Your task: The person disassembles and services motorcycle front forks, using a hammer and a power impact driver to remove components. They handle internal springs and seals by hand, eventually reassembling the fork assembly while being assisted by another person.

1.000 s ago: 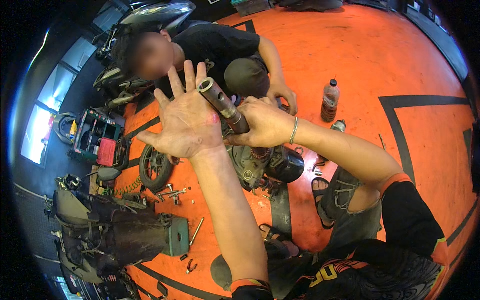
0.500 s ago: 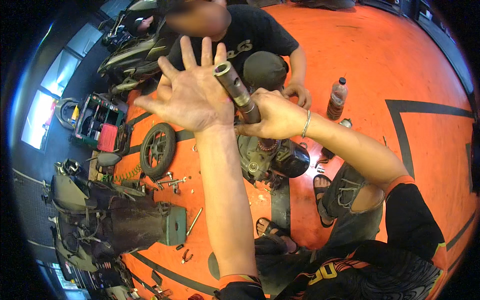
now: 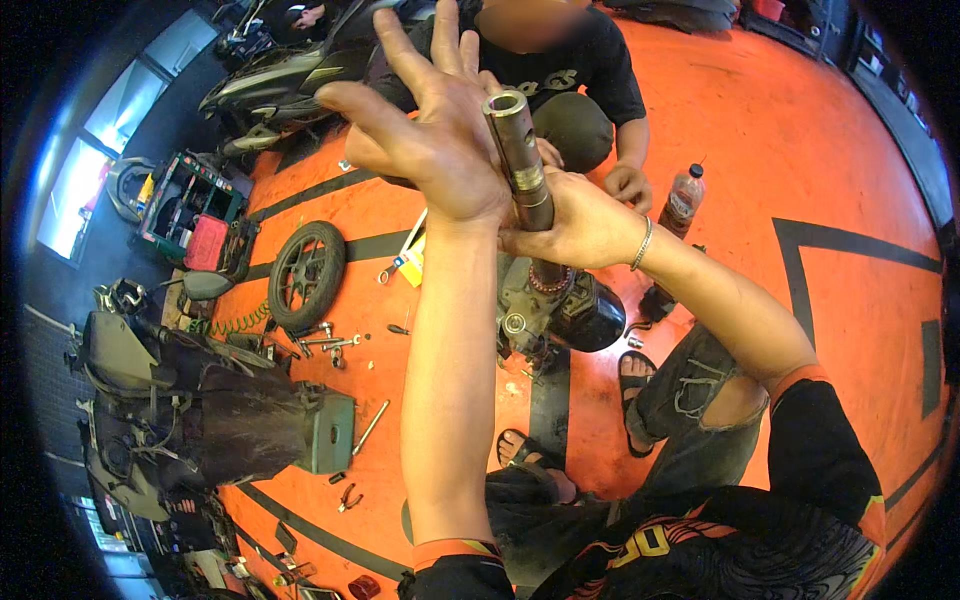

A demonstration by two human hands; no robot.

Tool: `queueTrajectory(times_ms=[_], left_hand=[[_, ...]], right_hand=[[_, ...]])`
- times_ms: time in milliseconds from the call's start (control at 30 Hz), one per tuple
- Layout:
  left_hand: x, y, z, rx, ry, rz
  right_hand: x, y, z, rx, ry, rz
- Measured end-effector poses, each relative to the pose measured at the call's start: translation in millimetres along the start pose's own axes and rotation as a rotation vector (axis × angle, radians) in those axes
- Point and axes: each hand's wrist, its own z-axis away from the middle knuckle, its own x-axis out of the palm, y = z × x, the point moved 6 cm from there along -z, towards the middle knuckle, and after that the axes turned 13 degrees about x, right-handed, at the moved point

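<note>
A hollow steel tube with a slot and a hole in its side points up toward me. My right hand is closed around its lower part. My left hand is open beside the tube, fingers spread; its heel is at or very near the tube, and contact cannot be made out. Below the hands sits a greasy engine unit with a black cylindrical part. A ring of reddish beads shows around the tube's lower end, whose join to the engine is partly hidden.
A co-worker's hand is just beyond, near a bottle of dark liquid. To the left lie a wheel, wrenches, a metal bar, pliers and a dismantled scooter body. A toolbox stands farther back.
My left hand has risen and turned more edge-on, its fingers tilting away. The tube and my right hand appear farther right and more upright. The co-worker has shifted right in view.
</note>
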Motion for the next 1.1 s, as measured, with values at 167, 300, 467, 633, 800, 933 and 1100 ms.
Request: queueTrajectory(times_ms=[167, 300, 467, 633, 800, 933, 1100], left_hand=[[6.6, 22.4, -4.0, -0.028, -0.172, -0.114], [21.0, 6.6, -12.7, 0.133, 0.098, -0.675], [9.0, 4.1, -8.5, 0.064, 0.143, -0.509], [11.3, 13.3, 9.5, 0.024, 0.604, -1.485], [30.6, -4.8, -13.8, -0.057, 0.546, -1.470], [23.4, -8.3, 4.9, -0.193, 0.618, -1.653], [21.5, -9.3, -7.9, -0.104, 0.586, -1.584]], right_hand=[[0.9, -5.2, -4.7, -0.149, 0.084, 0.071], [-6.0, -3.6, -3.4, -0.229, 0.165, 0.152], [-1.4, -7.2, -6.5, -0.266, 0.216, 0.150], [0.5, 1.1, -6.4, -0.143, 0.125, 0.153], [2.2, 3.5, -7.4, -0.063, 0.105, 0.260], [-1.6, -2.6, -4.1, -0.115, 0.106, 0.157], [-8.2, -4.5, 2.3, -0.092, 0.104, 0.069]])
